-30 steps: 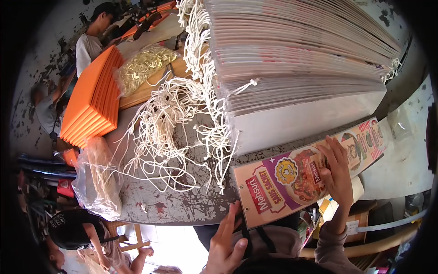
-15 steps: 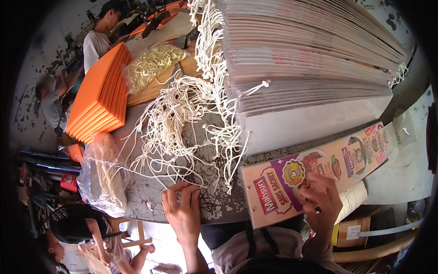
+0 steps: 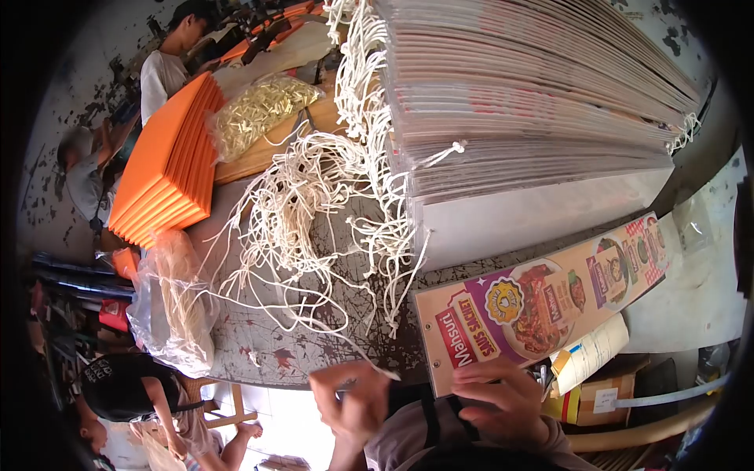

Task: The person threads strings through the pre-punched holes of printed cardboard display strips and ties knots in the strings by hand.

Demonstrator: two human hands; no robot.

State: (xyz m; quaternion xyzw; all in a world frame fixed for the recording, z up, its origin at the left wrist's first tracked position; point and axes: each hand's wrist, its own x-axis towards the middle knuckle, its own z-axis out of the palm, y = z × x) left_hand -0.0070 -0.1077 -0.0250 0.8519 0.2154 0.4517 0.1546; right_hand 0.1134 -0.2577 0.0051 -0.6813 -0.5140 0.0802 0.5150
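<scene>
My left hand (image 3: pixel 351 402) is closed at the table's front edge, pinching the end of one white string (image 3: pixel 338 334) that trails from a tangled heap of strings (image 3: pixel 294 196). My right hand (image 3: pixel 500 399) bends over the lower edge of a long printed card (image 3: pixel 542 302), thumb below and fingers on its face. The card has two eyelets at its left end and lies slanted at the front of the table. Behind it rises a tall stack of sleeved cards (image 3: pixel 534 118), with knotted strings hanging at its left side.
Orange blocks (image 3: pixel 165 169), a bag of brass-coloured pieces (image 3: pixel 267 114) and a clear bag of fibres (image 3: pixel 177 306) stand left on the table (image 3: pixel 259 345). One person (image 3: pixel 165 71) works at the back left, another sits farther left, a third (image 3: pixel 149 400) sits lower left.
My left hand has moved to the strings, then back toward me, drawing one string end to the table edge. My right hand has slid from the card's middle toward its eyelet end.
</scene>
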